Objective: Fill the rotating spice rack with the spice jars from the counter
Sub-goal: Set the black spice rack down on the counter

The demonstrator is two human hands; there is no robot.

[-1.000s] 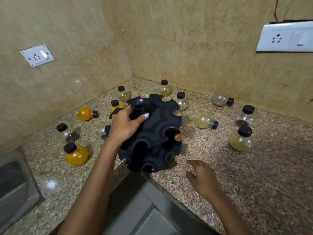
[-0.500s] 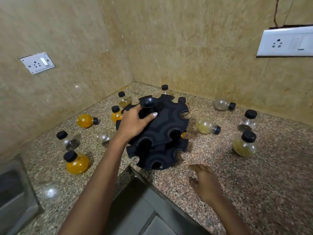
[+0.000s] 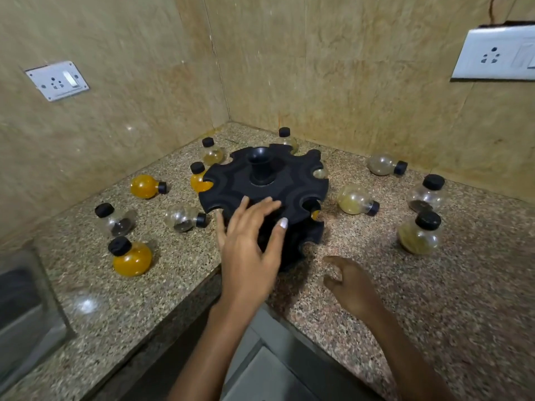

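Steel sink (image 3: 26, 308) seen at lower left edge of frame. Orange-filled jar (image 3: 131, 257) stood upright on speckled table (image 3: 434, 299), left of centre; second orange jar (image 3: 144, 186) lay on side above it. Black spice rack (image 3: 266, 186) was placed at frame centre, near table corner. Left hand (image 3: 249, 250) was spread flat, fingers straight, in front of rack's near edge; contact could not be told. Right hand (image 3: 350, 282) was held relaxed, nothing grasped, lower right of rack. Yellowish jar (image 3: 419, 235) stood at right.

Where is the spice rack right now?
The rack stands on the counter near the wall corner, ringed by loose jars, just beyond the left hand.
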